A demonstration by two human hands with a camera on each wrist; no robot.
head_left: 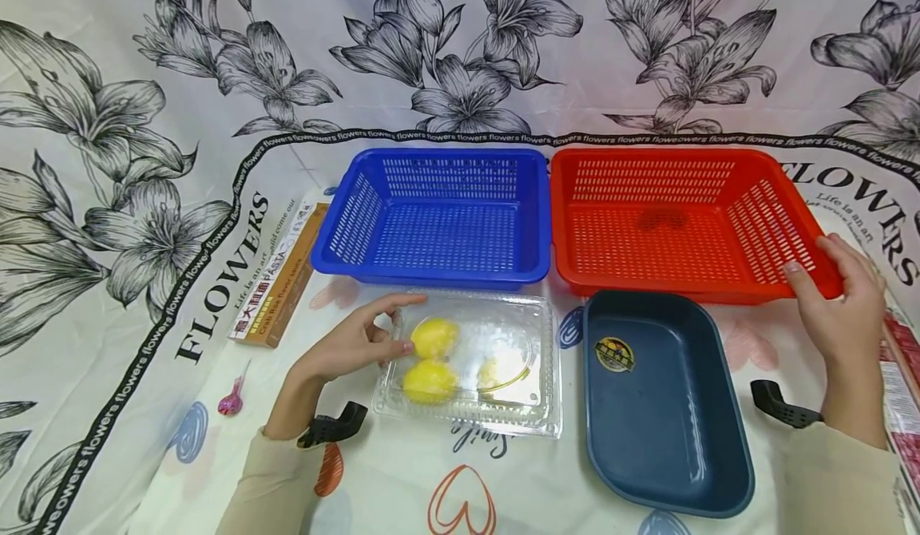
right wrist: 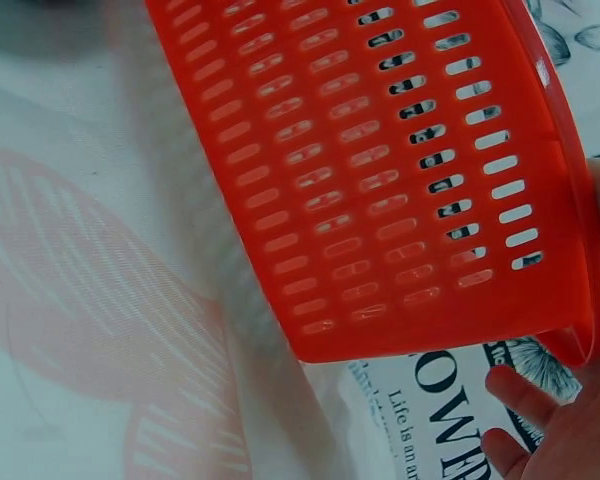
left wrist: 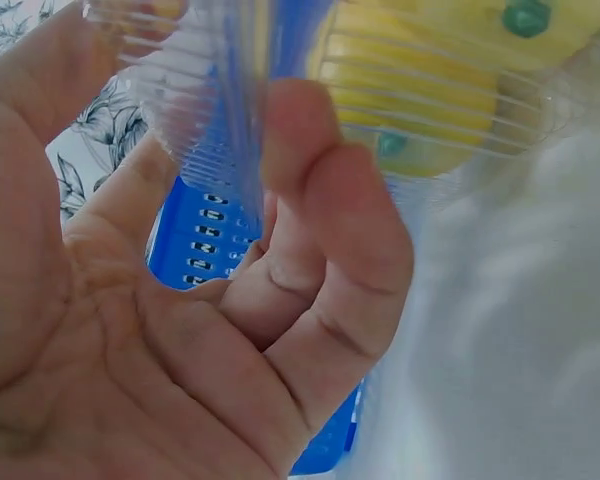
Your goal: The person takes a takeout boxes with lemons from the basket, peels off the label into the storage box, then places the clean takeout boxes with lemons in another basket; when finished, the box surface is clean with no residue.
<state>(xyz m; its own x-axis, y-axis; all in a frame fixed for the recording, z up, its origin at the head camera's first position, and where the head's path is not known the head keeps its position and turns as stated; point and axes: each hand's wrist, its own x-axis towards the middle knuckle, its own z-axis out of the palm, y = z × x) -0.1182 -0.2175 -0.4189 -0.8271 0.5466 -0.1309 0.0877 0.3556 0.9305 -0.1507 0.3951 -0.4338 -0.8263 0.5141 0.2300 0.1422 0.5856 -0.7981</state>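
My left hand (head_left: 357,341) grips the left edge of a clear plastic container (head_left: 467,425), its thumb and index finger on the lid. Inside lie two yellow lemons (head_left: 430,382) and another yellow item partly lost in glare at the right. In the left wrist view, curled fingers (left wrist: 350,240) meet the ribbed plastic edge, and green spots show on the yellow fruit. My right hand (head_left: 842,299) holds the right front corner of a red basket (head_left: 661,289), thumb over the rim. The right wrist view shows the basket's slotted side and two fingertips below it.
A blue basket (head_left: 431,274) stands left of the red one. In front of the red basket sits a dark blue tub (head_left: 647,415). A pasta box (head_left: 276,295) and a wrapped lollipop (head_left: 231,402) lie at the left. Red-and-white packaging (head_left: 900,383) shows at the right edge.
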